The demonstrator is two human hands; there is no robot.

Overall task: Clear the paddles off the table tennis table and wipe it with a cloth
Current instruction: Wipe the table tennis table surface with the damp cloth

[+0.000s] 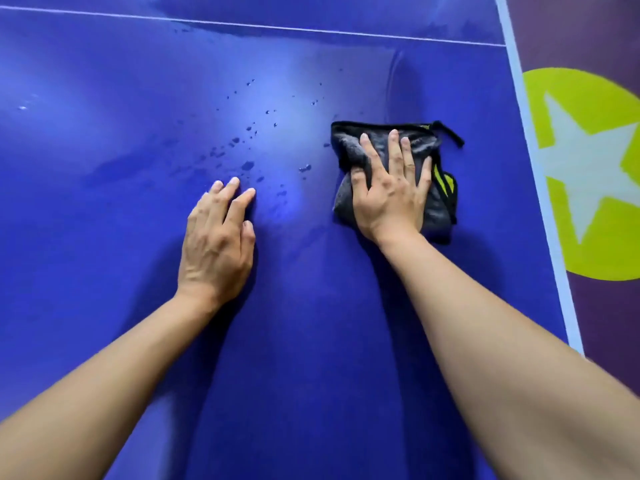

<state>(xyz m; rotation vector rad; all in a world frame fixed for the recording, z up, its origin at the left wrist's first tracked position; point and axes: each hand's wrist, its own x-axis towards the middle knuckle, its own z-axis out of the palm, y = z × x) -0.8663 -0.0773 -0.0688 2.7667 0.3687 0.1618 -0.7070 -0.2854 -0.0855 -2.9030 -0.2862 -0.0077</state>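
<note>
While both forearms are reaching out from the near edge, the left hand is lying palm-down on the bare blue surface, its fingers loosely apart and clamped on nothing; it is probably bracing the body as the person is leaning over. Just beyond its fingertips, water drops are sitting scattered across the middle, with a duller damp smear off to the left, so that patch is looking not yet wiped.

To the right, the right hand is pressing flat on the cloth, fingers spread wide over it rather than gripping, which is likely spreading the pressure so more of the fabric is meeting the surface. The cloth is dark grey and bunched, with a yellow-green patch showing at its right side and a black loop trailing from its far corner. It is lying near the white side line, well apart from the left hand, and a faint arc-shaped streak is running up from it.

Farther off, a thin white line is crossing the surface. No paddles are showing, so the clearing is seemingly done and wiping is under way. Beyond the side edge, a floor with a yellow-green circle and pale star is showing.
</note>
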